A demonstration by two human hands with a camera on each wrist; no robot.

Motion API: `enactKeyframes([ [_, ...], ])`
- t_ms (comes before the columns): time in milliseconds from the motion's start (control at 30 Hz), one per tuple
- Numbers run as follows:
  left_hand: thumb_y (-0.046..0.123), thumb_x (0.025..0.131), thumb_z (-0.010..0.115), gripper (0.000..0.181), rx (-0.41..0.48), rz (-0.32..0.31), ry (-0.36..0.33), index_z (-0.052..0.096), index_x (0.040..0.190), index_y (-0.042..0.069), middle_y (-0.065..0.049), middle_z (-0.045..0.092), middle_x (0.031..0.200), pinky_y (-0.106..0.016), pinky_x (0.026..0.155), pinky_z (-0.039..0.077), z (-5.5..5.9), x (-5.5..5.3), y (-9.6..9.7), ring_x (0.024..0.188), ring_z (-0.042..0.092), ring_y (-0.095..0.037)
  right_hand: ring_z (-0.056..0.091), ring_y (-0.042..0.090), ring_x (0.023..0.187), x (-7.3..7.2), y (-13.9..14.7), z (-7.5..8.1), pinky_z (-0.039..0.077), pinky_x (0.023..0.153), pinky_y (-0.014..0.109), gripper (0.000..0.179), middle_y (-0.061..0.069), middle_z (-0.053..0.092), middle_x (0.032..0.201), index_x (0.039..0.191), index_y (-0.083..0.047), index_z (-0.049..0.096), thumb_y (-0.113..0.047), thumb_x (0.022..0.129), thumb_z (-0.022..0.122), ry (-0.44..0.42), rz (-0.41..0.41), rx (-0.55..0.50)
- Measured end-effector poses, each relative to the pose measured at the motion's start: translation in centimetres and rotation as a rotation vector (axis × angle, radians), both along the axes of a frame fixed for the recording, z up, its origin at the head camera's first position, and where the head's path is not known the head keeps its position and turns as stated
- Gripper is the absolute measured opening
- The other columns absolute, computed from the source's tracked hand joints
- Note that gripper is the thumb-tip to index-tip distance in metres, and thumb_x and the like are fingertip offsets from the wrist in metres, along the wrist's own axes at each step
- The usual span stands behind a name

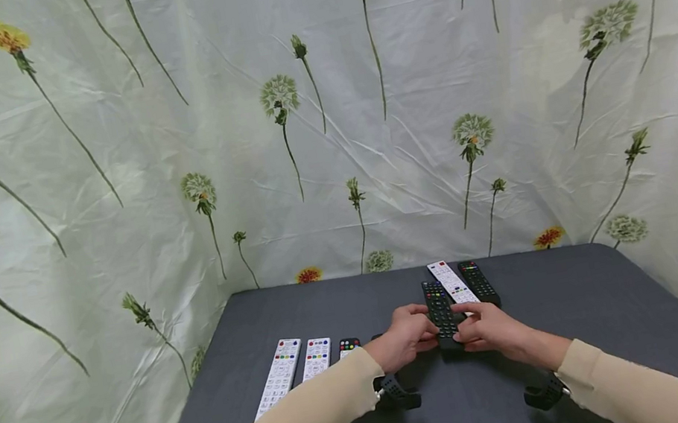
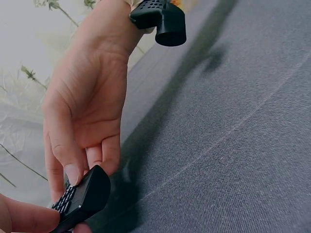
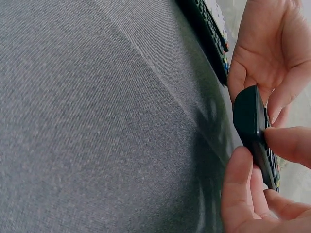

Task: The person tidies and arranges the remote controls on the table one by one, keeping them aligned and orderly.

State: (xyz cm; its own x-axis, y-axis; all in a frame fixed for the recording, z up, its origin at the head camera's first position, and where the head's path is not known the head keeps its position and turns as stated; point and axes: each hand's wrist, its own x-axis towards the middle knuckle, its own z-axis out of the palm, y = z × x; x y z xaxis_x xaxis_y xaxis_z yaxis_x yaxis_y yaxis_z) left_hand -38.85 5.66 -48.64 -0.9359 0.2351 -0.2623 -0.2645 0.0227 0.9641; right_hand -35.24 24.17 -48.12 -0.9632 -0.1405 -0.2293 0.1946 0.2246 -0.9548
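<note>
A black remote control (image 1: 439, 309) with rows of buttons is held between both hands, its blunt end toward the wearer. My left hand (image 1: 407, 337) grips its left side, and in the left wrist view the thumb (image 2: 73, 174) lies on the button face. From the other side my right hand (image 1: 490, 328) pinches it; in the right wrist view the thumb (image 3: 287, 141) presses the top edge and the fingers (image 3: 238, 182) curl beneath. The remote hangs close over the table, with its shadow below. Just beyond lie a white remote (image 1: 450, 281) and another black remote (image 1: 478, 282).
On the left of the dark grey table (image 1: 321, 305) lie a long white remote (image 1: 279, 373), a shorter white remote (image 1: 317, 357) and a dark-topped remote (image 1: 349, 344), partly hidden by the left sleeve. A flower-printed curtain (image 1: 342, 226) hangs behind the table.
</note>
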Motion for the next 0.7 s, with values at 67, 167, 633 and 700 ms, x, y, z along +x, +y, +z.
enactKeyframes([
  [67, -0.015, 0.079, 0.063, 0.054, 0.001, -0.004, 0.005, 0.06, 0.131, 0.001, -0.014, 0.065, 0.097, -0.037, 0.068, 0.06, 0.2, 0.1, -0.3, 0.07, 0.065, -0.02, 0.064, 0.02, 0.081, 0.1, -0.1, 0.2, 0.058, 0.078, 0.04, 0.073, 0.013, 0.067, 0.101, 0.151, 0.004, 0.035, -0.004, 0.088, 0.071, -0.006, 0.01, -0.028],
  [167, -0.015, 0.08, 0.063, 0.054, 0.009, -0.012, 0.013, 0.06, 0.131, 0.001, -0.015, 0.066, 0.097, -0.038, 0.068, 0.06, 0.5, 0.1, -0.7, 0.072, 0.067, -0.02, 0.064, 0.019, 0.079, 0.1, -0.3, 0.5, 0.059, 0.077, 0.038, 0.073, 0.013, 0.065, 0.102, 0.153, 0.002, 0.032, -0.006, 0.09, 0.068, -0.017, 0.016, -0.061],
  [633, -0.015, 0.081, 0.059, 0.053, 0.041, -0.09, 0.019, 0.059, 0.131, 0.001, -0.017, 0.068, 0.09, -0.037, 0.069, 0.06, 1.7, 1.4, -2.5, 0.07, 0.067, -0.019, 0.066, 0.02, 0.078, 0.4, -1.2, 1.1, 0.06, 0.072, 0.038, 0.073, 0.013, 0.065, 0.096, 0.153, -0.002, 0.032, -0.004, 0.09, 0.069, 0.03, 0.009, -0.05],
  [700, -0.013, 0.081, 0.057, 0.05, 0.044, -0.084, 0.012, 0.06, 0.13, 0.0, -0.016, 0.067, 0.091, -0.036, 0.068, 0.06, 1.9, 1.7, -2.8, 0.07, 0.066, -0.019, 0.067, 0.02, 0.079, 0.5, -1.4, 1.0, 0.06, 0.073, 0.039, 0.076, 0.012, 0.066, 0.098, 0.154, -0.002, 0.031, -0.004, 0.089, 0.071, 0.042, 0.03, -0.044],
])
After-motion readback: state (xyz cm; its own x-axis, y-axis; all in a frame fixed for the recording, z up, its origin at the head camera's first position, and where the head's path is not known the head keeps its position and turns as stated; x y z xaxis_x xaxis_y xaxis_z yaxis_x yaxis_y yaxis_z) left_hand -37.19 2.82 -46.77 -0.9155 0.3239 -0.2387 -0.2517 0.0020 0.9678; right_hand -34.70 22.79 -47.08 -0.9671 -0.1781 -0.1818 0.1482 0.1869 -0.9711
